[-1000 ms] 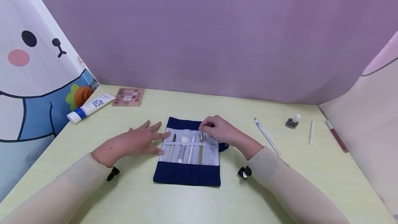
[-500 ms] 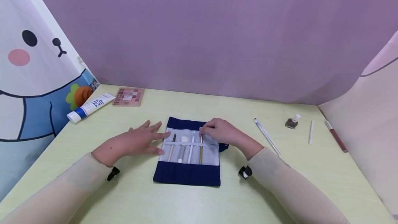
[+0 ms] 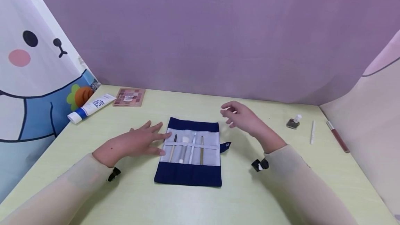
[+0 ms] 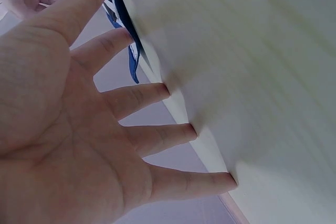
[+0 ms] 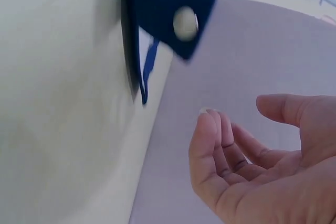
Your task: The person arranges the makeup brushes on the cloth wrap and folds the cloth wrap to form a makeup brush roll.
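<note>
A dark blue fabric brush roll (image 3: 187, 174) lies unrolled on the table, its grey inside facing up. An elastic strap across it holds a dark-tipped brush (image 3: 173, 148), a white fluffy brush (image 3: 183, 150), a white slim stick (image 3: 192, 148) and an olive-handled brush (image 3: 201, 152). My left hand (image 3: 137, 141) rests with spread fingers at the roll's left edge; in the left wrist view its fingertips touch the table. Raised beyond the roll's upper right corner, my right hand (image 3: 242, 117) holds nothing, fingers loosely bent and thumb apart.
A snap tab (image 3: 225, 147) sticks out from the roll's right side. At the back left lie a white tube (image 3: 92, 108) and a makeup palette (image 3: 129, 97). Off right are a small bottle (image 3: 294, 122), a white stick (image 3: 313, 132) and a dark red tube (image 3: 338, 138).
My right hand has let go of the olive-handled brush and moved up and right. The pencil on the right is now out of sight at the right forearm. My left hand has stayed put.
</note>
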